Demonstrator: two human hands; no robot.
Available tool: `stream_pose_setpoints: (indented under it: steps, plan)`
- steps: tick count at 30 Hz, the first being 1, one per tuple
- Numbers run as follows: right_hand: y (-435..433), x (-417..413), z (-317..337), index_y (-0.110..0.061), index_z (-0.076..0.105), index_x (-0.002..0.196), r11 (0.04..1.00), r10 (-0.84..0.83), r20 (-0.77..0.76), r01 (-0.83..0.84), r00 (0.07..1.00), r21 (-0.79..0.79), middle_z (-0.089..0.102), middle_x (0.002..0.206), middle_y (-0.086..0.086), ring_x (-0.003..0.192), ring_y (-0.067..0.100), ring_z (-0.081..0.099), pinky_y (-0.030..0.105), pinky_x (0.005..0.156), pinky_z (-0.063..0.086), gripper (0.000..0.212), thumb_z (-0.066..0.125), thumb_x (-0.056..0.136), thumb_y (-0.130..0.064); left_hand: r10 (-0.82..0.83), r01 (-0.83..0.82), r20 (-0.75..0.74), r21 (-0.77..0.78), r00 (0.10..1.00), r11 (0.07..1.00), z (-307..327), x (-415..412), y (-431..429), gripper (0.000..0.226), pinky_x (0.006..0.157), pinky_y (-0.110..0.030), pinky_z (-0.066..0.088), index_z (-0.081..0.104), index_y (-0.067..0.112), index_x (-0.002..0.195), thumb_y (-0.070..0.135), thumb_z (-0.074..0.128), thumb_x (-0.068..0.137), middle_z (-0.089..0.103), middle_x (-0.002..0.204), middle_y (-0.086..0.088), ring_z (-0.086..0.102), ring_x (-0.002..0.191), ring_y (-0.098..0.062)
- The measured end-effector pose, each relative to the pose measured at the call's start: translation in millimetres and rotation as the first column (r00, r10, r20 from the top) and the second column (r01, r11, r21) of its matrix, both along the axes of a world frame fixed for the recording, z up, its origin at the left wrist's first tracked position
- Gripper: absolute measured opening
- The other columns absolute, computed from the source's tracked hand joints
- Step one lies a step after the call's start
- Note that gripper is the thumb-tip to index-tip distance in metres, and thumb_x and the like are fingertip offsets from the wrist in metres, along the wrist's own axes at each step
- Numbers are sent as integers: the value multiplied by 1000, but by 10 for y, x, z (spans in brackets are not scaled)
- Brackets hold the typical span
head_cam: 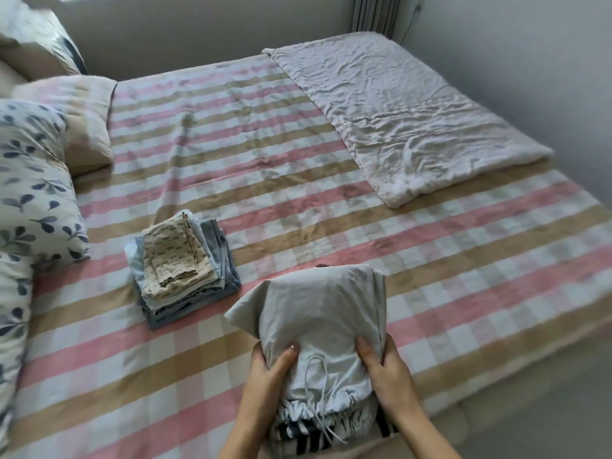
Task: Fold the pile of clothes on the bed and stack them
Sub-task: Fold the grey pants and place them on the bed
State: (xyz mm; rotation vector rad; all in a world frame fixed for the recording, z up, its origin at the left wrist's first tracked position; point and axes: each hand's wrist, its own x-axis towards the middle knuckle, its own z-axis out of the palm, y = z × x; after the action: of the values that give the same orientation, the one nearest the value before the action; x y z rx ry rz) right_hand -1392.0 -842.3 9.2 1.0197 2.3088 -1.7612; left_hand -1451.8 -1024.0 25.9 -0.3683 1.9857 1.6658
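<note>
I hold a folded pale grey garment point(324, 313) at the near edge of the bed, its gathered waistband towards me and its far end lying over the sheet. My left grip point(271, 366) pinches its left side with the thumb on top. My right grip point(384, 369) clasps its right side in the same way. A white drawstring point(318, 385) loops down over the waistband. Black-and-white striped cloth point(298, 435) shows under the waistband; I cannot tell what it is.

Just to the left, apart from the garment, stands a stack of folded clothes point(185, 270): blue and pale pieces below, beige printed pieces on top. The small dark marks in the print are too small to read.

The bed sheet point(430, 260) is checked in pink, tan and white, with a broad bare stretch beyond the garment and to its right. A crumpled white quilt point(397, 111) lies flat along the far right part, reaching the far edge. On the left edge lie a pillow with blue leaves point(33, 180) and, behind it, a beige pillow point(86, 127).

Grey walls point(513, 77) close in the bed on the far side and the right. A dark cable point(412, 21) hangs in the corner beside a ribbed grey panel point(374, 11). A strip of floor point(530, 425) shows at the near right.
</note>
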Motion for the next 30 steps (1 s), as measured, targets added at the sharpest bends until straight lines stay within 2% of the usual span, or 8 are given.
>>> stream_pose_setpoints:
  steps: [4,10,14,18,21,24,27,30]
  plan:
    - [317,270,270,-32,44,107,999,-46,-48,44,998,-29,57,91,-20,87,12,57,27,77,44,48,45,71,-63,-65,65,-28,-21,997,998,356,221,342,89,101,-44,42,42,17,127,60,65,53,57,120,-4,57,109,-21]
    - [1176,862,577,-26,46,108,994,-106,-102,103,989,-35,59,98,-8,95,16,57,27,79,43,31,52,86,-47,-122,119,-80,-41,989,992,669,689,1251,42,92,-33,44,41,21,118,31,64,85,56,117,-4,56,105,-18]
    - [1980,1334,831,-24,48,106,994,-104,-125,106,987,6,59,95,-8,90,14,56,27,76,41,32,52,86,-48,-99,101,-71,30,993,994,861,1166,2048,53,80,-27,47,43,18,116,44,67,76,59,110,1,59,96,-11]
    - [2840,1893,1080,-24,49,108,992,-118,-127,123,985,33,59,99,-6,94,15,56,26,81,41,31,54,87,-46,-129,132,-48,72,990,989,1012,1665,2903,60,84,-32,49,46,16,118,46,69,72,61,111,-3,61,98,-15]
    - [3335,2220,1237,-27,48,103,985,-162,-133,168,978,36,62,99,-6,100,20,60,31,85,45,26,55,86,-46,-172,173,-21,100,985,980,1119,1932,3413,65,80,-27,49,45,19,120,52,68,69,61,110,2,61,96,-13]
    - [3731,2466,1346,-20,52,113,975,-211,-136,218,968,38,64,110,2,105,24,60,35,91,46,37,56,86,-45,-236,238,-27,109,971,965,1209,2079,3847,65,71,-18,47,44,20,123,51,70,72,61,106,8,61,92,-6]
    - [4070,2603,1418,-22,50,112,954,-290,-150,298,945,30,62,113,3,108,23,58,29,88,43,32,56,87,-42,-324,324,-22,111,946,940,1296,2076,4273,84,87,-35,51,44,17,126,60,71,58,61,116,0,62,101,-16]
    - [4353,2607,1455,-23,49,116,938,-335,-155,344,929,32,62,113,1,107,20,58,26,86,41,34,55,88,-42,-368,371,-41,103,929,923,1345,1985,4630,76,95,-39,48,44,19,125,56,68,64,60,117,1,60,103,-16]
